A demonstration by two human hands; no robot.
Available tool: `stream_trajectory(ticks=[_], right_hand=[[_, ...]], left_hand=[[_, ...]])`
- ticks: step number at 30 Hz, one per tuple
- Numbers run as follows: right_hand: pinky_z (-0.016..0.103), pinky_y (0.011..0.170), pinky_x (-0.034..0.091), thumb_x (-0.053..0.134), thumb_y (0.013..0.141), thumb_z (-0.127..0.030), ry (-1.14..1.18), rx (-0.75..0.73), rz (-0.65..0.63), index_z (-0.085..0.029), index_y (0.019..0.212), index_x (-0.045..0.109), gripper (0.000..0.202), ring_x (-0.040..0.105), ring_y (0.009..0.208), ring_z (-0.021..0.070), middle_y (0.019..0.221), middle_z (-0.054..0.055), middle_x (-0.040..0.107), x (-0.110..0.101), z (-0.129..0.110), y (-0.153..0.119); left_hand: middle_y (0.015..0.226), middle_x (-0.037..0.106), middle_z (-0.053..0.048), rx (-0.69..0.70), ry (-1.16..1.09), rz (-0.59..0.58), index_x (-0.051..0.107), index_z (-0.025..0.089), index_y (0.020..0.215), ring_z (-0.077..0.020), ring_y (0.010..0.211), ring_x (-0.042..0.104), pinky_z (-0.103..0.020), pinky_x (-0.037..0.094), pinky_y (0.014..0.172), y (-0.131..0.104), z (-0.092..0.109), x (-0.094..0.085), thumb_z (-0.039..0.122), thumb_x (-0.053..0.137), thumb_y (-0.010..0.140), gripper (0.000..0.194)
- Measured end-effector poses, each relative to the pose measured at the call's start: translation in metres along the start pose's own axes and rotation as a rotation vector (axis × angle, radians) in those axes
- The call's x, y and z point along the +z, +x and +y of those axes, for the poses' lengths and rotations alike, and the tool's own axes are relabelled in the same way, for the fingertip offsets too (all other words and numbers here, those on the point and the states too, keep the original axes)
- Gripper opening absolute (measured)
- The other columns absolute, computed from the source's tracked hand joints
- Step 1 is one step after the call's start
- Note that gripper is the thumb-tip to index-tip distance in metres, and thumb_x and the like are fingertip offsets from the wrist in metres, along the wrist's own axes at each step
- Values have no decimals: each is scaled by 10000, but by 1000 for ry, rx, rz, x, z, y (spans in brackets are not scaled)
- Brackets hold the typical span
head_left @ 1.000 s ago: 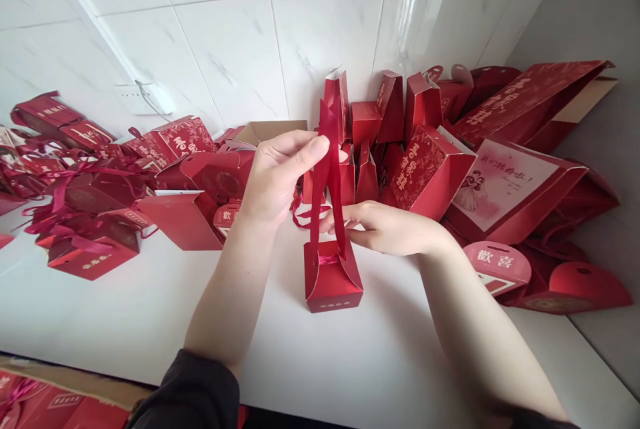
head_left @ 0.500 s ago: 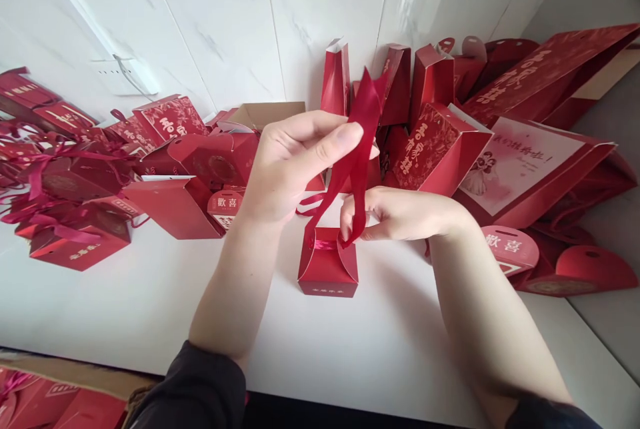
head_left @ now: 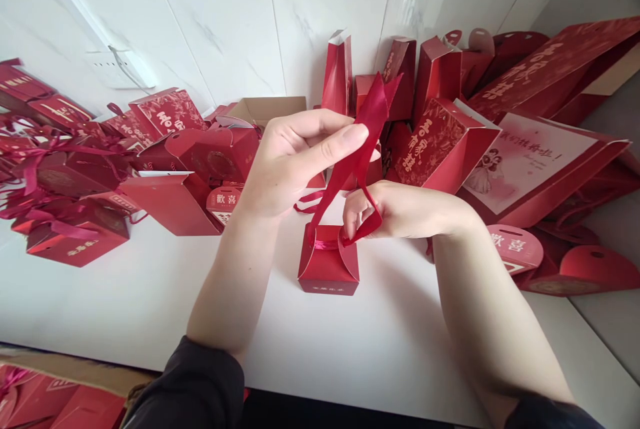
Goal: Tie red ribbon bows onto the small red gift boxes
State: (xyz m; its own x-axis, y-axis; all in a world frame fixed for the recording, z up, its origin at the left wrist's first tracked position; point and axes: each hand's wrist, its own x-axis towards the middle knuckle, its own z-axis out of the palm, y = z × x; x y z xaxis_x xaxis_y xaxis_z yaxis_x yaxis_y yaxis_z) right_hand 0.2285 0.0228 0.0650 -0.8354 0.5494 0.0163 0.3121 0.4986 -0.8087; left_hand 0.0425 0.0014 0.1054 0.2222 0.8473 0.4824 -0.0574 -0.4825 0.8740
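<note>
The left hand (head_left: 295,162) pinches the ribbon (head_left: 357,162) ends above the small box (head_left: 327,268); the right hand (head_left: 400,210), nearer the box, grips a ribbon loop beside its top. The box stands on the tabletop (head_left: 150,302).

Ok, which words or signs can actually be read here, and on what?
"歡喜": round red tag left of the left hand.
"歡喜": round red tag right of the right hand.
Gold characters on the patterned box: too stylised to read.
Small box front strip, pink bag line: too small.
</note>
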Motion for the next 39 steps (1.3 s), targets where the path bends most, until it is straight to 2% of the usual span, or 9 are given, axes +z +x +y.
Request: stream_trajectory(ticks=[4, 12, 18, 23, 27, 31, 33, 35, 39], right_hand=[[292, 717, 535, 663, 767, -151, 25, -19, -21, -234, 857, 744, 147, 676, 769, 168, 857, -12, 742, -1, -1, 0], [294, 766, 517, 633, 834, -167, -29, -56, -123, -216, 878, 732, 119, 657, 829, 167, 903, 0, 726, 4, 6, 7], [285, 736, 496, 679, 820, -202, -24, -57, -42, -195, 815, 689, 13, 617, 773, 153, 833, -7, 687, 5, 3, 9], [274, 745, 519, 703, 793, -168, 70, -95, 5, -203, 1018, 689, 228, 637, 848, 156, 983, 9, 697, 8, 2, 11], [279, 765, 540, 650, 842, -155, 117, -142, -101, -195, 1148, 666, 310, 647, 874, 152, 1066, 35, 689, 11, 7, 15], [295, 844, 540, 643, 855, -136, 119, -160, -222, -188, 1236, 633, 385, 637, 979, 170, 1151, 65, 667, 10, 14, 17], [291, 839, 543, 665, 856, -169, 131, -161, -224, -191, 1257, 620, 404, 629, 996, 172, 1221, 74, 645, 10, 15, 18], [285, 817, 545, 687, 855, -215, 127, -174, -213, -190, 1259, 617, 411, 627, 992, 173, 1247, 77, 636, 11, 16, 19], [291, 814, 538, 734, 826, -260, 66, -194, -242, -161, 1136, 669, 332, 642, 954, 183, 1071, 63, 695, 13, 14, 23]], left_hand=[[727, 716, 8, -16, -26, 68, 715, 215, 669, -208, 794, 719, -295, 548, 582, 0, 4, 3, 437, 785, 740, 243], [744, 728, 11, 105, -59, 123, 714, 217, 749, -200, 767, 715, -270, 543, 580, -2, 0, -8, 443, 765, 767, 232], [730, 731, 17, 88, -20, 254, 705, 232, 760, -216, 841, 724, -257, 531, 593, -1, 4, -2, 405, 703, 839, 191], [730, 728, 35, 201, -125, 135, 715, 226, 747, -174, 758, 717, -259, 554, 634, -3, 3, 4, 347, 727, 830, 147], [714, 724, 32, 233, -249, 33, 706, 202, 730, -158, 717, 719, -274, 591, 676, -3, 0, 10, 267, 685, 869, 154], [704, 723, 21, 166, -180, 110, 683, 191, 740, -194, 757, 736, -301, 599, 684, -3, 0, 8, 270, 711, 849, 137], [725, 728, 20, 121, -152, 130, 689, 197, 762, -206, 785, 738, -310, 598, 690, -4, 1, 5, 298, 723, 837, 131], [751, 731, 27, 139, -167, 92, 701, 207, 772, -203, 784, 740, -307, 600, 673, -5, 2, 4, 339, 722, 830, 146], [732, 725, 41, 215, -202, 29, 712, 207, 757, -189, 758, 741, -283, 601, 633, -4, -1, 7, 377, 738, 802, 178]])
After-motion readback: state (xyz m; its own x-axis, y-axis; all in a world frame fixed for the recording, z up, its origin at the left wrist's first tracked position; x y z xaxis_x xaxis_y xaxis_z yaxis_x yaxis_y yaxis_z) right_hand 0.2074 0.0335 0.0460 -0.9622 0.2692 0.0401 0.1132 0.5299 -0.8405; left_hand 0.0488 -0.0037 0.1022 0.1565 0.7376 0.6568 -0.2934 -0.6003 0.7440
